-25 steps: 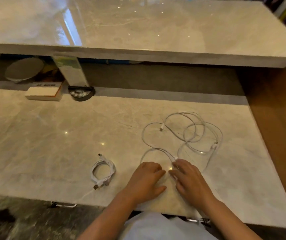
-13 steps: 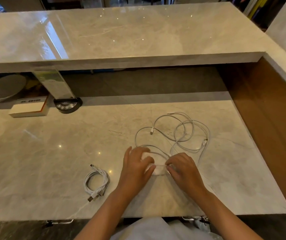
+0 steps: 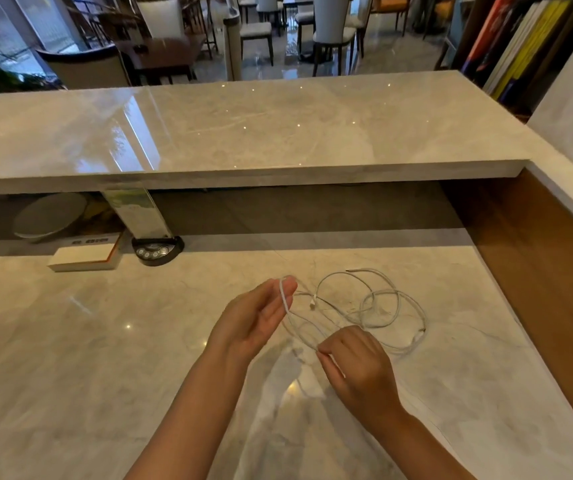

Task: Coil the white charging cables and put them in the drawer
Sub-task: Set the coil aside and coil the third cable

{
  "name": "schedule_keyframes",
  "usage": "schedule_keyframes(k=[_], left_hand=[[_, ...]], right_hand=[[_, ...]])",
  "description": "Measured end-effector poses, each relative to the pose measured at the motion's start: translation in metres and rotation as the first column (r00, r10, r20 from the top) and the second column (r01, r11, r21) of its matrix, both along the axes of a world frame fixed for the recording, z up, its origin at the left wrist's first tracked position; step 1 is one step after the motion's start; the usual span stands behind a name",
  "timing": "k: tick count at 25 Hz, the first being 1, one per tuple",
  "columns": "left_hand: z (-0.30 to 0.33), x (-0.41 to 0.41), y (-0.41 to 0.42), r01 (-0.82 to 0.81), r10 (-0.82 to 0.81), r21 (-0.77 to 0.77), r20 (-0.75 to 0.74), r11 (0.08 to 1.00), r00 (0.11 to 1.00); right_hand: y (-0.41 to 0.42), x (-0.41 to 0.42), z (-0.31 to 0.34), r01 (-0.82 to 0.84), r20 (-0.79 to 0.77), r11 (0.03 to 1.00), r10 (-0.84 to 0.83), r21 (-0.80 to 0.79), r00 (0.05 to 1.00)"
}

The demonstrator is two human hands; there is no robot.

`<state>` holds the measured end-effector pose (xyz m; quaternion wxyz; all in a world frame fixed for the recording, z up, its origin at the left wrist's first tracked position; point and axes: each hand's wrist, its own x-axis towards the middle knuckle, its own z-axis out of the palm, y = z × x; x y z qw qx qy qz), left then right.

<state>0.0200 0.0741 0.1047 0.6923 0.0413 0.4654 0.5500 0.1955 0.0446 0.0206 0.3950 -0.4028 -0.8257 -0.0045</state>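
- Your left hand (image 3: 255,318) is raised with fingers (image 3: 279,296) straight; the white cable (image 3: 378,306) loops over their tips.
- Your right hand (image 3: 359,363) pinches the same cable lower down.
- The remaining loops lie on the bench (image 3: 87,358) just beyond both hands.

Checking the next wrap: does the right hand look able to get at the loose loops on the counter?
Probably yes: right hand pinches the white cable, with nothing between it and the loops.

place: restaurant reception | two-tier marble counter (image 3: 243,133) | dining chairs (image 3: 330,26) behind (several tables)
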Motion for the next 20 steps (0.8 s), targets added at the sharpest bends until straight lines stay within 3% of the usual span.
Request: schedule_keyframes(k=[4, 7, 10, 12, 15, 20], left_hand=[[0.019, -0.005, 0.012, 0.211, -0.203, 0.048, -0.140, 0.976, 0.969], [0.029, -0.006, 0.017, 0.258, -0.248, 0.081, -0.116, 0.963, 0.962], [0.035, -0.006, 0.021, 0.280, -0.269, 0.121, -0.105, 0.952, 0.958], [0.037, -0.006, 0.023, 0.325, -0.309, 0.151, -0.118, 0.934, 0.944], [0.041, -0.007, 0.027, 0.405, -0.375, 0.210, -0.167, 0.890, 0.912], [0.040, -0.016, 0.025, 0.461, -0.379, 0.263, -0.307, 0.847, 0.873]], right_hand=[[0.007, -0.005, 0.004, -0.075, 0.019, 0.988, 0.078, -0.134, 0.997], [0.020, -0.005, 0.013, -0.101, -0.214, 0.927, 0.023, -0.361, 0.977], [0.043, 0.004, 0.035, -0.117, -0.468, 0.764, -0.259, -0.634, 0.845], [0.060, 0.010, 0.045, -0.259, -0.495, 0.604, -0.262, -0.754, 0.828], [0.075, 0.008, 0.049, -0.355, -0.513, 0.547, -0.164, -0.758, 0.843], [0.082, 0.012, 0.070, -0.339, -0.591, 0.605, -0.281, -0.721, 0.756]])
